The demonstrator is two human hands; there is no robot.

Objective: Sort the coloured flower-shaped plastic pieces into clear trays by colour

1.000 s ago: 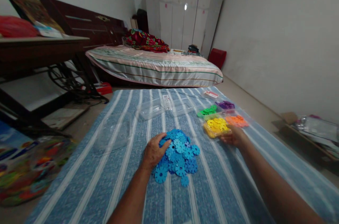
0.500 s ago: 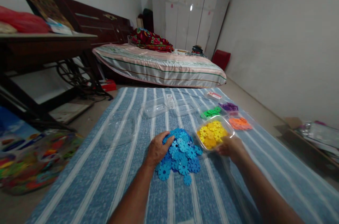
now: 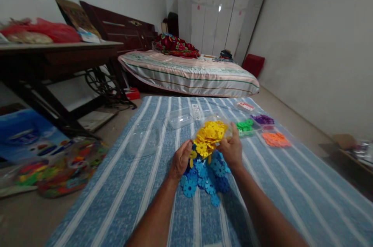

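A pile of blue snowflake discs lies on the blue striped sheet. My right hand grips a clear plastic tray tipped over the pile, and yellow discs spill out of it onto the blue ones. My left hand is cupped against the left side of the pile, fingers curled, touching the falling yellow discs.
Green discs, purple discs and orange discs sit in clear trays at the right. Empty clear trays and a clear round lid lie further back. A bed, a dark table and toy bags surround the sheet.
My right hand lifted the tray of yellow discs from the sheet, carried it left over the blue pile and tipped it. My left hand shifted up to the spilling discs.
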